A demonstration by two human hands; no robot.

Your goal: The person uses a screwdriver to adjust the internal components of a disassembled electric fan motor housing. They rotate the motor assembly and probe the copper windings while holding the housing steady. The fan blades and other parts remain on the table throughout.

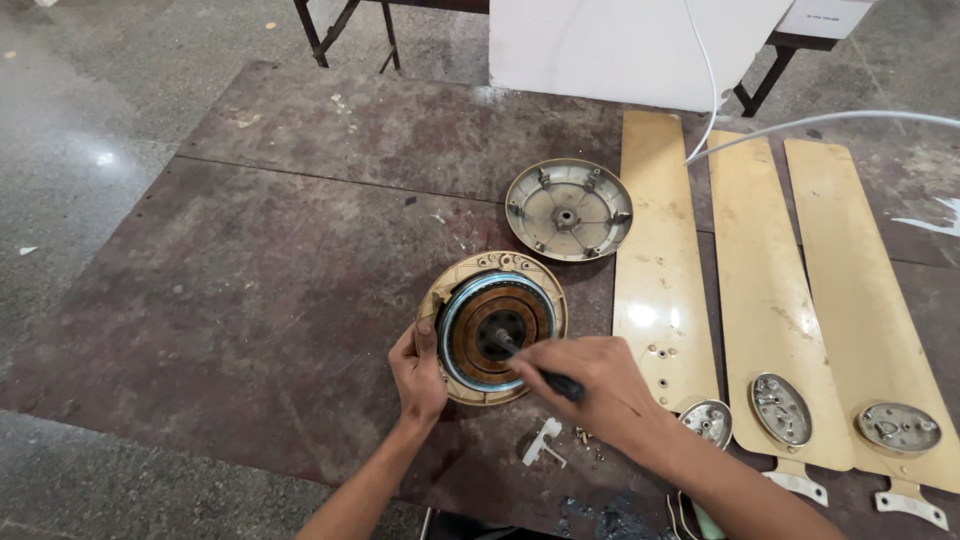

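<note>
Left hand (pixel 418 372) clasps rim of open fan motor (pixel 492 325), likely steadying it. Right hand (pixel 590 385) wrapped round dark-handled tool (pixel 540 368), tip at central shaft; tool long axis runs from lower right up-left toward hub. Motor lies flat mid-surface (pixel 250 300), windings up, shaft pointing at camera. Beyond: detached round cover (pixel 568 208), inside up; three cream blades (pixel 660 270) side by side at right; small loose screws (pixel 585 437) near right wrist.

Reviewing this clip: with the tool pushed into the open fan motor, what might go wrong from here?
1. The dark-handled tool in the right hand could slip and scrape the copper-coloured windings of the round open fan motor.
2. The left hand grips the motor's rim, close to the tool tip, so a slip may hit it.
3. The small loose screws near the table edge could roll off.
</note>
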